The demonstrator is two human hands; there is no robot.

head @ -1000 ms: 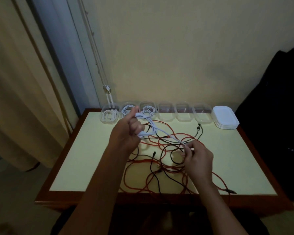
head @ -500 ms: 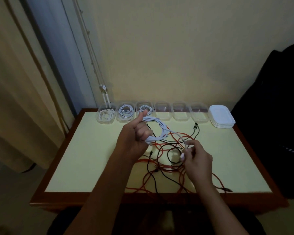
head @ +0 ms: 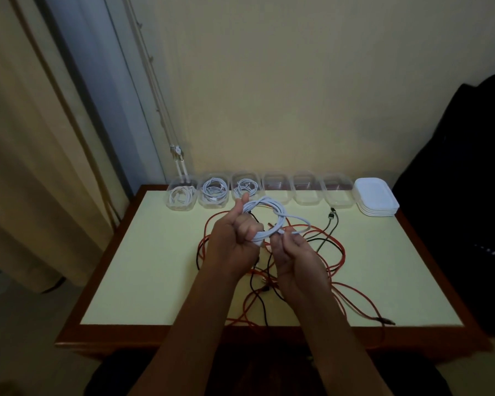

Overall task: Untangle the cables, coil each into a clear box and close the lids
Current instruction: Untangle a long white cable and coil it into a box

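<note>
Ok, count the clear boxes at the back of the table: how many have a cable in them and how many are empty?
Boxes with a white cable: 3
Empty boxes: 3
Total: 6

home room, curtain [head: 26, 167], blind cords [head: 160, 110], small table [head: 155, 252]

No legible text, label, brand, number or sign in view. Clear boxes [head: 306, 191] at far desk [head: 155, 267] edge, white lid stack [head: 376, 200] at far right, white cable [head: 272, 208]: surfaces plain. Light dim; cable plugs too small to show any print.
</note>
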